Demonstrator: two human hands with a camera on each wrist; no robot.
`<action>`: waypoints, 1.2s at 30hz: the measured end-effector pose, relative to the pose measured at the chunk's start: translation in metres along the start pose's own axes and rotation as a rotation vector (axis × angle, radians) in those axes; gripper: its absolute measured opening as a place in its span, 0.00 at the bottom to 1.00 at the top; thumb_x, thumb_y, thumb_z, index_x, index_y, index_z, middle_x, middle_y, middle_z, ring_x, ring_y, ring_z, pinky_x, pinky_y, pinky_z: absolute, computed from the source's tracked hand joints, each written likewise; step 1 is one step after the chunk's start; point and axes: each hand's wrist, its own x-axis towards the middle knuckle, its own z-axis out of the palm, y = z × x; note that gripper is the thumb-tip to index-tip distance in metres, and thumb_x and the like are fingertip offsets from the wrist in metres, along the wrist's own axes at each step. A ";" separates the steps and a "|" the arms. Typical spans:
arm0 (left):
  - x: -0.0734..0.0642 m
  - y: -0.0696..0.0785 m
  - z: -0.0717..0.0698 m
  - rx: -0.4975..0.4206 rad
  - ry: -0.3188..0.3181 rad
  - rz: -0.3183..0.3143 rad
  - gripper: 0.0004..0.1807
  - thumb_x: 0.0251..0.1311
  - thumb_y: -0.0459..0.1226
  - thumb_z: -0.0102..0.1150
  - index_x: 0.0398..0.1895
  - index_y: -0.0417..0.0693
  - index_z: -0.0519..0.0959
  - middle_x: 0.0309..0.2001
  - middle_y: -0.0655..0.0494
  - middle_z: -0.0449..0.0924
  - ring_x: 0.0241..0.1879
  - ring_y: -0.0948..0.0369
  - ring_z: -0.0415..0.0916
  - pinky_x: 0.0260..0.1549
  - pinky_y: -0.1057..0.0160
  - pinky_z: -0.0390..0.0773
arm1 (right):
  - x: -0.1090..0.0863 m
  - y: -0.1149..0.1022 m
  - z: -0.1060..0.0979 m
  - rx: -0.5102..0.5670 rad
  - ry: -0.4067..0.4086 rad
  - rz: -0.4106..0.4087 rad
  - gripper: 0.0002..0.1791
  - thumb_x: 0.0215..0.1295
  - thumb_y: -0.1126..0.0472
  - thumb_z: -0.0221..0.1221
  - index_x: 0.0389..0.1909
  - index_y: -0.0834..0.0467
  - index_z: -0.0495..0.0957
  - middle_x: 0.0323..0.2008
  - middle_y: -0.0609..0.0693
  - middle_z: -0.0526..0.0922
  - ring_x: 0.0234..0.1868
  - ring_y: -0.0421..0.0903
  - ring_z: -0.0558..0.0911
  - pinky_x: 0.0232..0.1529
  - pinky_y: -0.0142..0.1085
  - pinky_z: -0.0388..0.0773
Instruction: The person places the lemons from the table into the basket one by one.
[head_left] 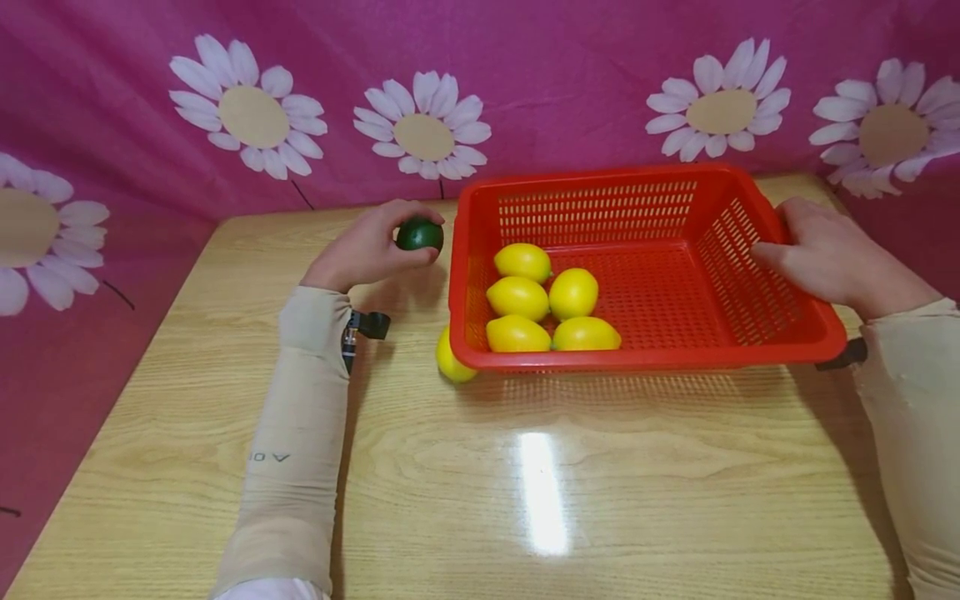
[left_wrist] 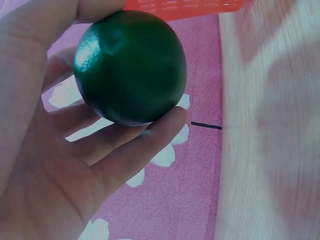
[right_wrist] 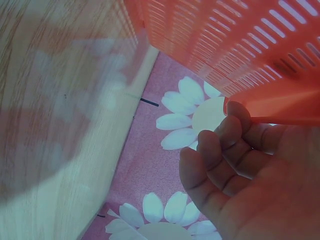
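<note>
My left hand (head_left: 375, 246) holds a dark green, glossy round fruit (head_left: 420, 235) between thumb and fingers, left of the basket. In the left wrist view the green fruit (left_wrist: 132, 67) sits at the fingertips, away from the palm. My right hand (head_left: 836, 254) grips the right rim of a red plastic basket (head_left: 652, 359), thumb inside, fingers outside. That right end looks raised off the table. Several yellow lemons (head_left: 517, 298) lie gathered at the basket's left end. In the right wrist view curled fingers (right_wrist: 210, 150) meet the rim of the slotted basket wall (right_wrist: 210, 45).
Another lemon (head_left: 452, 360) is outside the basket by its front left corner, partly hidden by the rim. The light wooden table (head_left: 420, 500) runs back to a pink cloth (head_left: 555, 83) with large white daisies. Its side edges show at left and right.
</note>
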 end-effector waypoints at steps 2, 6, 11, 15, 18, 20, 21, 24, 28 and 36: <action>0.000 0.001 0.000 0.003 0.011 0.002 0.30 0.61 0.41 0.72 0.67 0.50 0.76 0.65 0.49 0.77 0.64 0.51 0.72 0.65 0.44 0.79 | 0.000 0.000 0.000 -0.002 0.000 0.000 0.30 0.73 0.52 0.55 0.62 0.73 0.63 0.46 0.70 0.76 0.40 0.60 0.78 0.32 0.42 0.77; -0.001 0.003 -0.001 0.012 0.032 0.008 0.30 0.61 0.41 0.71 0.67 0.50 0.76 0.65 0.49 0.77 0.64 0.51 0.72 0.66 0.45 0.79 | 0.000 0.000 -0.001 0.004 -0.010 0.001 0.30 0.74 0.51 0.55 0.62 0.72 0.62 0.46 0.70 0.76 0.39 0.58 0.79 0.31 0.41 0.78; 0.000 0.005 -0.001 0.022 0.051 0.010 0.29 0.62 0.42 0.71 0.67 0.51 0.76 0.65 0.50 0.77 0.64 0.52 0.72 0.66 0.45 0.79 | 0.000 0.000 -0.002 0.001 -0.013 0.002 0.30 0.74 0.51 0.55 0.62 0.72 0.63 0.45 0.69 0.77 0.38 0.57 0.80 0.30 0.39 0.77; -0.001 0.004 -0.002 0.037 0.079 0.018 0.28 0.62 0.42 0.70 0.66 0.51 0.76 0.66 0.50 0.77 0.63 0.51 0.72 0.66 0.44 0.79 | 0.000 -0.001 -0.002 0.003 -0.010 -0.001 0.30 0.73 0.51 0.57 0.61 0.71 0.63 0.44 0.68 0.78 0.37 0.56 0.80 0.30 0.39 0.77; -0.001 0.004 -0.003 0.049 0.102 0.033 0.27 0.62 0.42 0.69 0.65 0.50 0.77 0.65 0.50 0.77 0.62 0.51 0.72 0.65 0.43 0.79 | 0.000 -0.001 -0.001 0.009 -0.007 -0.004 0.29 0.72 0.51 0.57 0.60 0.71 0.64 0.43 0.68 0.78 0.36 0.56 0.80 0.30 0.39 0.77; -0.002 0.005 -0.004 0.054 0.112 0.039 0.27 0.63 0.42 0.68 0.65 0.50 0.77 0.64 0.50 0.77 0.62 0.51 0.73 0.64 0.43 0.79 | 0.000 -0.001 -0.001 0.015 -0.006 -0.006 0.29 0.72 0.52 0.57 0.60 0.71 0.64 0.43 0.68 0.78 0.36 0.56 0.81 0.30 0.39 0.78; -0.002 0.005 -0.004 0.054 0.115 0.040 0.27 0.63 0.43 0.68 0.65 0.50 0.77 0.64 0.50 0.77 0.62 0.51 0.73 0.64 0.43 0.80 | -0.001 -0.001 -0.001 0.017 -0.008 -0.004 0.29 0.72 0.52 0.57 0.60 0.71 0.64 0.43 0.68 0.78 0.36 0.56 0.81 0.30 0.40 0.78; -0.002 0.006 -0.004 0.060 0.126 0.037 0.27 0.63 0.44 0.68 0.65 0.51 0.77 0.64 0.51 0.77 0.62 0.52 0.72 0.64 0.43 0.80 | -0.001 -0.001 0.000 0.024 -0.012 -0.002 0.30 0.72 0.52 0.57 0.61 0.71 0.63 0.44 0.68 0.78 0.36 0.55 0.81 0.30 0.42 0.80; -0.001 0.007 -0.004 0.079 0.144 0.045 0.27 0.63 0.44 0.68 0.65 0.51 0.77 0.64 0.50 0.78 0.61 0.51 0.72 0.63 0.43 0.80 | -0.001 0.000 0.000 0.025 -0.014 -0.001 0.30 0.72 0.52 0.58 0.61 0.71 0.64 0.44 0.68 0.78 0.36 0.55 0.81 0.31 0.43 0.81; 0.002 0.013 -0.006 0.119 0.174 0.054 0.27 0.63 0.46 0.68 0.64 0.51 0.77 0.63 0.49 0.78 0.60 0.51 0.73 0.62 0.44 0.81 | 0.000 0.000 0.000 0.021 -0.007 -0.009 0.29 0.72 0.52 0.57 0.60 0.71 0.64 0.43 0.68 0.79 0.35 0.55 0.81 0.30 0.40 0.79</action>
